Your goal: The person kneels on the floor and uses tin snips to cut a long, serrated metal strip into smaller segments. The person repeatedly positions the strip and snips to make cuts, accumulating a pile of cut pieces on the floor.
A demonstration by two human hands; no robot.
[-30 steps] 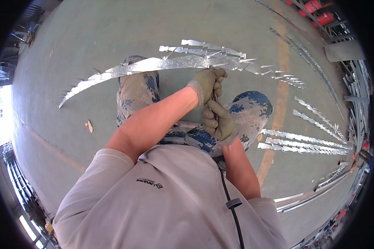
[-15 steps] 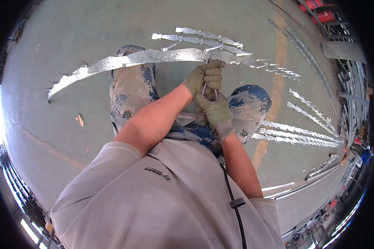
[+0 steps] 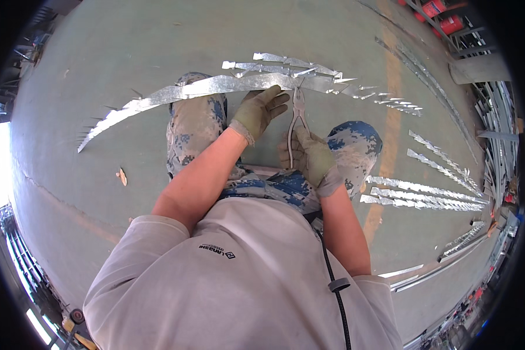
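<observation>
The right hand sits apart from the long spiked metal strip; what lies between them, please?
In the head view, pliers span the stretch: the right hand grips their handles, and their jaws reach the spiked metal strip.

Grey short-sleeved shirt [image 3: 245, 286] worn, lower centre, dark-printed; camouflage trousers [image 3: 188, 137], black cord [image 3: 343, 312] worn; hands [image 3: 256, 114] gloved in olive.

To your left, a leaf [image 3: 122, 177] lies on the floor [image 3: 128, 41]; to your right runs an orange line [image 3: 394, 79], red cylinders [image 3: 451, 25] beyond.
</observation>
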